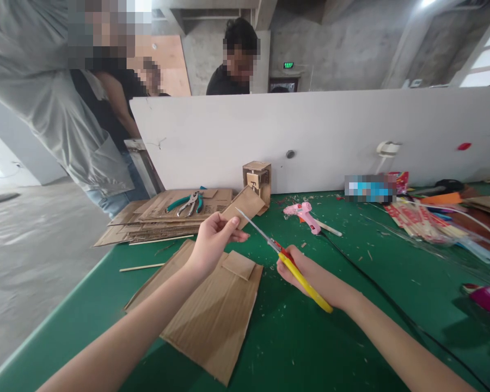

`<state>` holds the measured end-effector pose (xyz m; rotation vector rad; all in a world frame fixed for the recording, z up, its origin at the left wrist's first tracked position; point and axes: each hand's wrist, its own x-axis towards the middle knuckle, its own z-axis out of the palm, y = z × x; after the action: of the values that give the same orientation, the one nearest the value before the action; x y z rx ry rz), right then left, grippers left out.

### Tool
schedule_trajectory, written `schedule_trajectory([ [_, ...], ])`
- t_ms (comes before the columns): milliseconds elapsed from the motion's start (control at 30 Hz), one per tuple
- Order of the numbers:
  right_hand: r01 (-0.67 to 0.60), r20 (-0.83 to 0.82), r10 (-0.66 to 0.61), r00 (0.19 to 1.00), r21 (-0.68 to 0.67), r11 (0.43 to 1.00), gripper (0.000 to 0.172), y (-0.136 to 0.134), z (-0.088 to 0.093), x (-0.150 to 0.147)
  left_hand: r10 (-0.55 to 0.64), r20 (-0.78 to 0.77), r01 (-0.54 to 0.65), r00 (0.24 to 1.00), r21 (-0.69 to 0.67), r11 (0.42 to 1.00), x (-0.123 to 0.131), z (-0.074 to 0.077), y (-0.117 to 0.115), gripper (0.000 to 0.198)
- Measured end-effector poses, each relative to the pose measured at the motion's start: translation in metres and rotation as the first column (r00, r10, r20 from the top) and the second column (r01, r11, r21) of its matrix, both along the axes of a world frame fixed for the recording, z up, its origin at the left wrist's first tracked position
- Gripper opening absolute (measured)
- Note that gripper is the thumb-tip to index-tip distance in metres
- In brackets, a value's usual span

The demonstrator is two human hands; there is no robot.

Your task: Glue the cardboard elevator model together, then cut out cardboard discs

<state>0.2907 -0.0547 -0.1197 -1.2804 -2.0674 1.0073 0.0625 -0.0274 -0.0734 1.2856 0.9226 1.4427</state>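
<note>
Between the thumb and fingers of my left hand (pixel 212 237) is a small cardboard strip (pixel 245 206), raised above the table. My right hand (pixel 306 269) grips a pair of scissors (pixel 304 280) with yellow handles and a red part near the pivot. The blades point up and left, their tip close to the strip's lower edge; I cannot tell whether they touch it. Below my hands lies a large cardboard sheet (pixel 212 326) with a smaller cardboard piece (pixel 239 264) on top. Behind the strip stands a small open cardboard box (pixel 257 166), partly hidden.
Teal-handled pliers (pixel 191 204) rest on stacked cardboard (pixel 147 220) at the left. A pink glue gun (pixel 304 215) with a black cord (pixel 363 277) lies right of centre. A white partition (pixel 310 125) borders the green table (pixel 318 348). Other people stand behind it and at the left.
</note>
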Motion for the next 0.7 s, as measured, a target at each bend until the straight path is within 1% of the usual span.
schedule_trajectory([
  [167, 0.008, -0.014, -0.008, 1.000, -0.023, 1.000, 0.034, -0.004, 0.007, -0.001, 0.004, -0.042, -0.004, 0.999, 0.001, 1.000, 0.000, -0.001, -0.001, 0.033],
  [300, -0.002, -0.019, 0.001, 1.000, -0.013, 1.000, 0.033, -0.003, 0.004, 0.000, 0.009, -0.041, -0.009, 0.999, 0.002, 1.000, 0.000, -0.001, -0.001, 0.033],
  [433, -0.005, -0.027, 0.004, 1.000, -0.015, 1.000, 0.033, -0.003, 0.004, -0.001, 0.011, -0.082, -0.010, 0.997, 0.012, 1.000, 0.000, 0.000, -0.002, 0.033],
  [567, 0.028, 0.024, -0.028, 0.999, -0.013, 1.000, 0.033, -0.006, 0.011, -0.003, 0.014, -0.098, -0.011, 0.995, 0.036, 0.999, -0.001, 0.002, -0.003, 0.034],
  [700, 0.069, 0.093, -0.073, 0.993, 0.047, 0.996, 0.032, -0.009, 0.014, -0.004, 0.009, -0.088, -0.006, 0.996, 0.033, 0.999, 0.000, 0.004, -0.005, 0.035],
])
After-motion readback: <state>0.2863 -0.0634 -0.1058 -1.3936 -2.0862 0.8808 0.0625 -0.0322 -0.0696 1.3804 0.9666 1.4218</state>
